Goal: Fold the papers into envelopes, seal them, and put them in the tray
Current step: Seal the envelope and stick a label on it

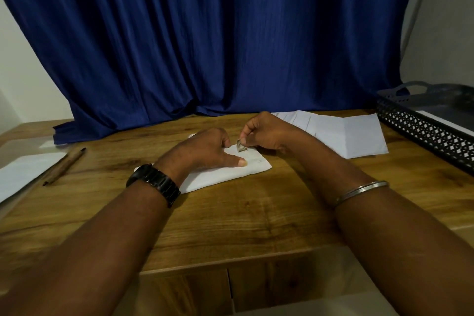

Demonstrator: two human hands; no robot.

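A white envelope (225,174) lies flat on the wooden table (243,218) in the middle. My left hand (205,149) rests on it, thumb stretched out and pressing the paper. My right hand (266,133) pinches a small brownish stamp (240,147) between thumb and fingers, right at the envelope's upper right corner. A folded sheet of paper (341,133) with faint writing lies behind my right hand. The black perforated tray (420,126) stands at the right edge with a white sheet inside it.
A brown pen (64,165) lies at the left beside a white sheet (23,174). A blue curtain (218,33) hangs behind the table and drapes onto its far edge. The table's front edge runs close below my forearms.
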